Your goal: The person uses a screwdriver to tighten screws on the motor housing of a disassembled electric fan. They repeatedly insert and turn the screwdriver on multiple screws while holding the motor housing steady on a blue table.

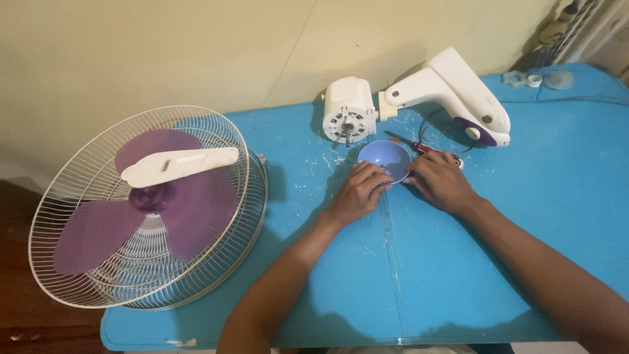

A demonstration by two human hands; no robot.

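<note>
Resting on the blue worktop (458, 275), both hands meet at a small lilac bowl (384, 158) sitting just in front of the white fan motor (349, 118). Left hand (358, 193) has its fingers curled loosely against the bowl's near rim. Right hand (441, 181) touches the other side, fingers close together. Can't tell if anything's in the bowl. Purple blades (147, 210) lie in the wire cage (78, 196) off left.

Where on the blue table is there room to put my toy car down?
The blue table is bare near the front edge, between the two forearms, and on the right, past the right hand. It is crowded by the wall: the white motor, fan stand, small bowl and both hands, left hand. The fan grilles fill the left end.
</note>
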